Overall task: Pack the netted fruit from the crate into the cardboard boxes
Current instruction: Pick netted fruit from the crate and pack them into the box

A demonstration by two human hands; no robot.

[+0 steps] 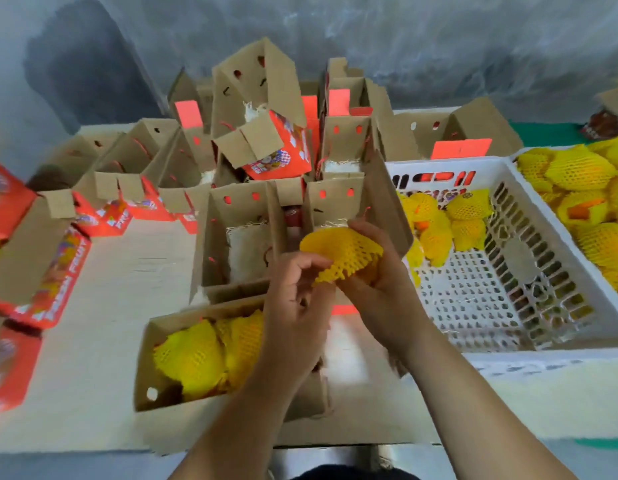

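A: What is held at the centre?

B: A netted fruit point(342, 256) in yellow foam mesh is held above the table point(120, 271) by both hands. It is cupped from below and from the right by the right hand point(376, 271), whose fingers are curled round it. The lower left edge of the net is pinched by the thumb and fingers of the left hand point(297, 289).

A: Where is it placed relative to the boxes?

B: It is held over the near edge of an open cardboard box point(338, 206), beside a second open box point(238, 237) in which pale straw-like padding is seen. Nearer the person, a low box point(182, 355) is already filled with yellow netted fruit.

A: And the crate?

B: A white plastic crate point(491, 289) is set to the right, touching the boxes. A few netted fruits point(449, 220) are left in its far left corner; much of its slotted floor is bare. A second crate point(584, 209), further right, is heaped with netted fruit.

A: What else is seen?

B: More open boxes point(252, 116) are crowded at the back, and red printed boxes point(9, 237) are laid at the left edge
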